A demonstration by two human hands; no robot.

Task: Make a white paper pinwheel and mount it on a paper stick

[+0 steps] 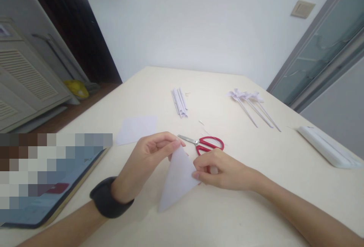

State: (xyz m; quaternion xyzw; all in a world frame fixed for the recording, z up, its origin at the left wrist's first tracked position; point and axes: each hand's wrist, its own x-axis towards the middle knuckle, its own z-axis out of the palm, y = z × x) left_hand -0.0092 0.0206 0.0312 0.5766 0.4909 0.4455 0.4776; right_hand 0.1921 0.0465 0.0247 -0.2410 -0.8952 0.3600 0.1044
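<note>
A white paper folded into a triangle (pixel 178 180) lies just above the cream table (pixel 256 201) near its front edge. My left hand (pixel 148 160) pinches the triangle's top corner with thumb and fingers; a black band sits on that wrist. My right hand (pixel 222 171) pinches the triangle's right corner. Red-handled scissors (pixel 203 143) lie shut on the table just behind my right hand.
A flat white sheet (pixel 136 128) lies to the left. A bundle of rolled paper sticks (pixel 179 102) and finished paper pinwheels on sticks (pixel 251 105) lie farther back. A stack of white paper (pixel 327 146) sits at the right edge. A tablet (pixel 48 190) lies at the left.
</note>
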